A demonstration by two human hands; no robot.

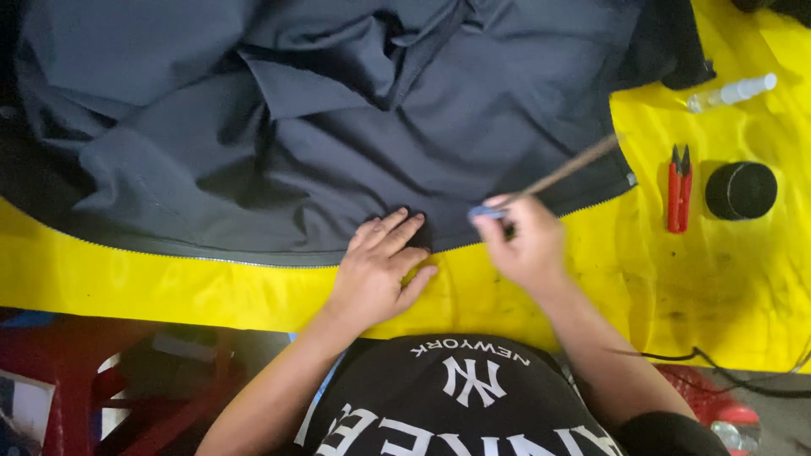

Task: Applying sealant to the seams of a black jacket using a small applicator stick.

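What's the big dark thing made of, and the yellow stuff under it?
The dark garment looks like thin woven cloth, matte, with soft wrinkles and a zipper edge. The yellow table cover seems to be plastic sheeting: it shines, creases stiffly and shows smudges.

left hand (pixel 378 268) pressing dark jacket (pixel 321 118), right hand (pixel 525 245) gripping stick (pixel 568 171)

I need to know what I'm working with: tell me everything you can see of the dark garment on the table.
The dark garment is navy-grey woven-looking fabric, rumpled in folds over the yellow table cover. A pale zipper edge runs along its near hem. The left hand lies flat, pressing the hem; the right hand pinches a thin stick-like tool at the hem. Its far parts run out of view.
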